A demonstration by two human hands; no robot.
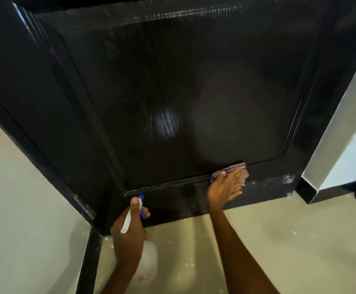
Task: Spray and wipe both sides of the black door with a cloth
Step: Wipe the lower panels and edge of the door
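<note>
Near edge: pale floor with white specks scattered on it, both bare forearms reaching in from the bottom. Left hand curled round the neck of a spray bottle, clear body hanging below the fist, blue-and-white trigger head sticking out above; thumb laid along the top, a fingertip showing at the trigger. Nozzle sits just short of the door's bottom rail, apart from it. Left of that hand a black frame strip runs down the corner, a metal hinge above it, pale wall further left.

Right hand further in, fingers straight and spread, flat grip pressing a purplish checked cloth against the black door. Cloth lies under the fingertips, bunched at the ledge where the sunken panel meets the bottom rail, right of centre. Nothing sits between the hands and the door.

Right of the cloth, a small round metal fitting on the rail. Beyond, glossy panel with streaks and a bright glare patch mid-panel. Far right, grey-white wall edge with dark skirting
</note>
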